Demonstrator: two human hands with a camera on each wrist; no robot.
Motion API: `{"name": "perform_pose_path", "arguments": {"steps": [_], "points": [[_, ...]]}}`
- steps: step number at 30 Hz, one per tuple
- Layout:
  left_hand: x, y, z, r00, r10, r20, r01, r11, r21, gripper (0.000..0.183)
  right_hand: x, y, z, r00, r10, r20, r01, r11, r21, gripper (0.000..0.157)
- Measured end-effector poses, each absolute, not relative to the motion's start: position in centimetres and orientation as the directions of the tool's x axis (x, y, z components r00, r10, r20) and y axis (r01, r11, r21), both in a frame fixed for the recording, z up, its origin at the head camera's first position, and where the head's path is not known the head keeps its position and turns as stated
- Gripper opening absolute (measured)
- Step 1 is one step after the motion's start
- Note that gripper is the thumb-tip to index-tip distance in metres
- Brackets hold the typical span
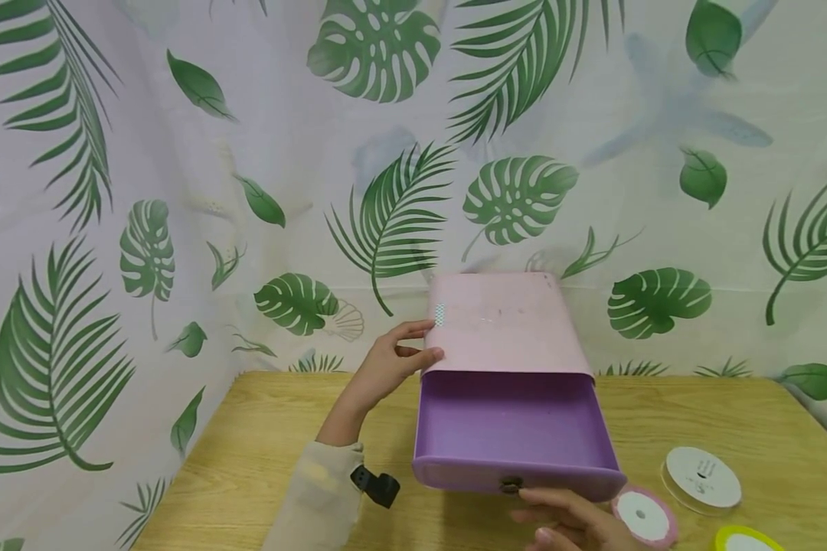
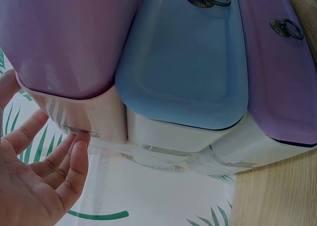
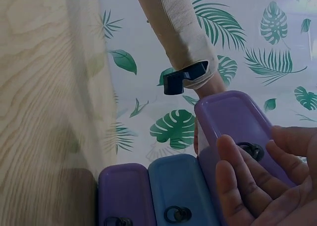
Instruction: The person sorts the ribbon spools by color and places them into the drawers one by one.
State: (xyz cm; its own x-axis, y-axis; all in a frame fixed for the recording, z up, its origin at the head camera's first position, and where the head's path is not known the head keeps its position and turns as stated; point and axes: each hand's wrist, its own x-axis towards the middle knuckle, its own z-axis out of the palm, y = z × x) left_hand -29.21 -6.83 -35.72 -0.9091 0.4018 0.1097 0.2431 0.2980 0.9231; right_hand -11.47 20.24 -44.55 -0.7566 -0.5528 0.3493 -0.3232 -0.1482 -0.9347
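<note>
A small cabinet with a pale pink top point(image 1: 499, 325) stands against the backdrop. Its top purple drawer point(image 1: 517, 428) is pulled out, showing the inside. On the cabinet's left side rests my left hand point(image 1: 389, 363), thumb near the front edge; the left wrist view shows the fingers point(image 2: 74, 174) spread along that side. My right hand point(image 1: 579, 520) is just in front of the drawer, fingers loosely bent beside the dark metal ring pull point(image 1: 511, 484). Below the top drawer sit a closed blue drawer point(image 2: 183, 62) and a closed lower purple drawer point(image 2: 280, 72).
On the wooden table point(image 1: 262, 459), right of the cabinet, lie a white ribbon spool point(image 1: 703, 476), a pink-edged spool point(image 1: 642, 514) and a yellow-edged spool point(image 1: 744, 539), cut by the frame. Behind hangs a leaf-printed cloth point(image 1: 282, 153).
</note>
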Motion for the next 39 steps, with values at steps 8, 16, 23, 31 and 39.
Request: {"name": "perform_pose_path", "arguments": {"steps": [8, 16, 23, 31, 39], "points": [[-29.1, -7.1, -35.9, -0.911, 0.401, 0.099, 0.231, 0.295, 0.927, 0.053, -10.3, 21.7, -44.7, -0.769, -0.463, 0.441, -0.443, -0.112, -0.89, 0.069], [-28.8, -7.4, -36.1, -0.915, 0.394, 0.088, 0.218, 0.299, 0.929, 0.054, -9.3, 25.2, -43.9, -0.76, -0.474, 0.445, -0.434, -0.14, -0.89, 0.072], [-28.6, -7.5, -36.1, -0.913, 0.397, 0.091, 0.222, 0.296, 0.929, 0.053, -9.1, 29.7, -43.4, -0.713, -0.555, 0.428, -0.462, -0.088, -0.882, 0.078], [-28.4, -7.8, -36.4, -0.916, 0.394, 0.08, 0.212, 0.303, 0.929, 0.052, -9.6, 34.6, -43.5, -0.63, -0.609, 0.481, -0.625, 0.031, -0.78, 0.089], [-28.3, -8.0, -36.6, -0.918, 0.388, 0.075, 0.204, 0.301, 0.932, 0.052, -9.5, 38.1, -45.9, -0.784, -0.486, 0.386, -0.58, 0.352, -0.735, 0.101]]}}
